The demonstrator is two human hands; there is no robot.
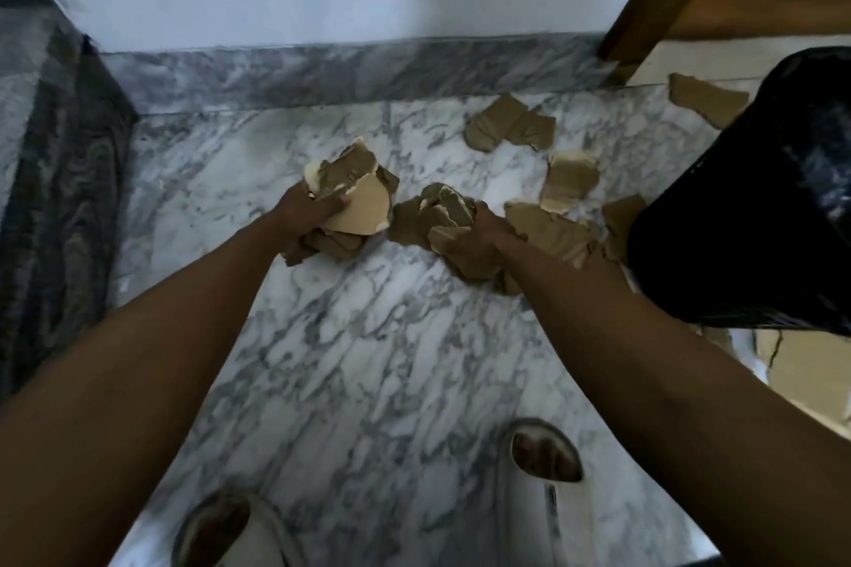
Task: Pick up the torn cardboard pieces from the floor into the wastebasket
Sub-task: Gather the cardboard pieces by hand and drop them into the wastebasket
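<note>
Torn brown cardboard pieces lie scattered on the marble floor (pixel 350 336). My left hand (pixel 306 216) is shut on a bunch of cardboard pieces (pixel 354 193) at the centre. Just to the right, my right hand (pixel 479 239) grips another bunch of pieces (pixel 433 216). Loose pieces rest farther right: a pair (pixel 509 124) near the skirting, one (pixel 568 182) in the middle, one (pixel 709 99) by the wastebasket, and a pile (pixel 552 230) beside my right wrist. The wastebasket (pixel 760 207), lined with a black bag, stands at the right edge.
A white wall with a marble skirting (pixel 350 69) bounds the floor at the back. A wooden door frame (pixel 654 0) rises at the upper right. A dark patterned surface (pixel 50 180) fills the left side. My two feet in white slippers (pixel 543 474) show at the bottom.
</note>
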